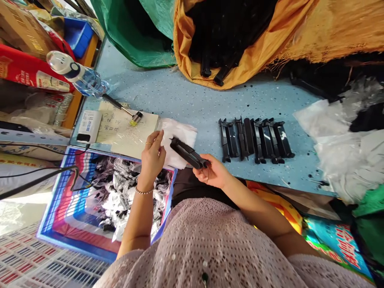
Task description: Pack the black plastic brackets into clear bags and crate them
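My right hand (210,171) is closed on one end of a long black plastic part (187,153), which is held tilted above the table's front edge. Just left of that part is my left hand (153,158), its thumb and fingers drawn together at the edge of a stack of clear plastic bags (183,134). Whether a bag is between those fingers cannot be made out. To the right, several similar black plastic parts (255,140) lie side by side in a row on the blue speckled table (192,98).
A blue basket (49,224) full of bagged pieces stands below at left. Handwritten cardboard (105,132), a small hammer (136,117), a white box (89,127) and a water bottle (90,82) lie at left. Orange (186,60) and green sacks (132,48) line the back.
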The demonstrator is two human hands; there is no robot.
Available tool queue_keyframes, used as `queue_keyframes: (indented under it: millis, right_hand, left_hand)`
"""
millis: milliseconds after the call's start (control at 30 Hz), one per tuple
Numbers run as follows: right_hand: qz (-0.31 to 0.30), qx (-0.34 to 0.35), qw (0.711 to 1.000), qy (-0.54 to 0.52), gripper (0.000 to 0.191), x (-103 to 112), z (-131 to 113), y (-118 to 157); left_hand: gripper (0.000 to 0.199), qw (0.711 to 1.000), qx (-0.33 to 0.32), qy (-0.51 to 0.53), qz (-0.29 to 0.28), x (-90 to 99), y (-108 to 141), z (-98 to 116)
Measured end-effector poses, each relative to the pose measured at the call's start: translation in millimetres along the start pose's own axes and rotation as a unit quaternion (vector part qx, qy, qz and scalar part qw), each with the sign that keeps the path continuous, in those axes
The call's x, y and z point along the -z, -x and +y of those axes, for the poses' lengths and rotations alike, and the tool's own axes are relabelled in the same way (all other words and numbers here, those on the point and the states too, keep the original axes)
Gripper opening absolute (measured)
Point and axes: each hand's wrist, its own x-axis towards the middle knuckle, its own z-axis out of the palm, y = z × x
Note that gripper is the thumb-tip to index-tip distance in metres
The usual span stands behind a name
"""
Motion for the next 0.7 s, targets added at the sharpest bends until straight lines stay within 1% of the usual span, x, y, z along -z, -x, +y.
queue_keyframes:
  millis: [33, 100, 133, 167, 200, 233, 267, 300, 333, 367, 400, 433, 500, 533, 567, 600, 633, 667, 700]
  right_hand:
    - [-0.019, -0.011, 1.000, -0.009, 0.033, -1, -2, -5]
    - [-0.042, -0.010, 0.999, -0.012, 0.034, -3, -5, -14]
    - [-0.033, 0.009, 0.999, 0.001, 0.034, -3, -6, -18]
    - [-0.006, 0.046, 0.998, 0.030, 0.034, -4, -5, -20]
    - [0.035, 0.097, 0.992, 0.078, 0.033, -5, -4, -20]
    - [0.082, 0.155, 0.974, 0.147, 0.031, -5, -1, -19]
    - [0.128, 0.208, 0.942, 0.229, 0.028, -6, 2, -16]
    - [0.161, 0.247, 0.902, 0.315, 0.027, -7, 7, -11]
    - [0.174, 0.268, 0.862, 0.393, 0.027, -8, 12, -5]
    - [0.168, 0.274, 0.832, 0.453, 0.030, -8, 16, 2]
    - [0.141, 0.269, 0.817, 0.489, 0.035, -9, 20, 8]
    - [0.095, 0.259, 0.819, 0.504, 0.041, -10, 23, 15]
    - [-0.024, 0.217, 0.844, 0.490, 0.048, -11, 24, 26]
    - [-0.074, 0.190, 0.854, 0.479, 0.048, -10, 22, 30]
    - [-0.106, 0.162, 0.860, 0.473, 0.045, -10, 19, 34]
    - [-0.116, 0.140, 0.861, 0.476, 0.041, -8, 14, 36]
    - [-0.102, 0.131, 0.859, 0.484, 0.038, -7, 8, 36]
    - [-0.071, 0.138, 0.856, 0.493, 0.036, -5, 3, 36]
    - [-0.031, 0.158, 0.852, 0.498, 0.036, -2, -3, 34]
  left_hand:
    - [0.064, 1.000, -0.025, -0.007, 0.005, -2.2, 4, 5]
    - [0.070, 0.994, -0.110, 0.008, -0.022, -8.1, 14, 19]
    - [0.073, 0.986, -0.158, 0.027, -0.046, -11.4, 20, 27]
    - [0.075, 0.977, -0.197, 0.050, -0.070, -15.0, 26, 34]
    - [0.075, 0.969, -0.220, 0.076, -0.089, -18.4, 30, 40]
    - [0.075, 0.963, -0.228, 0.100, -0.105, -21.6, 34, 45]
    - [0.074, 0.959, -0.227, 0.119, -0.121, -24.1, 36, 49]
    - [0.072, 0.956, -0.223, 0.134, -0.138, -25.5, 36, 51]
    - [0.069, 0.952, -0.221, 0.140, -0.156, -25.1, 35, 54]
    - [0.067, 0.950, -0.220, 0.138, -0.172, -22.2, 34, 56]
    - [0.063, 0.949, -0.224, 0.131, -0.180, -15.9, 33, 58]
    - [0.059, 0.949, -0.227, 0.123, -0.179, -5.7, 32, 61]
    - [0.050, 0.953, -0.216, 0.125, -0.174, 26.1, 33, 67]
    - [0.046, 0.949, -0.207, 0.143, -0.191, 45.8, 35, 69]
    - [0.044, 0.939, -0.195, 0.167, -0.230, 66.1, 38, 68]
    - [0.042, 0.924, -0.173, 0.188, -0.283, 84.9, 42, 65]
    - [0.039, 0.908, -0.136, 0.199, -0.342, 100.7, 46, 57]
    - [0.034, 0.893, -0.086, 0.195, -0.396, 112.1, 52, 45]
    - [0.028, 0.883, -0.019, 0.174, -0.436, 118.8, 58, 27]
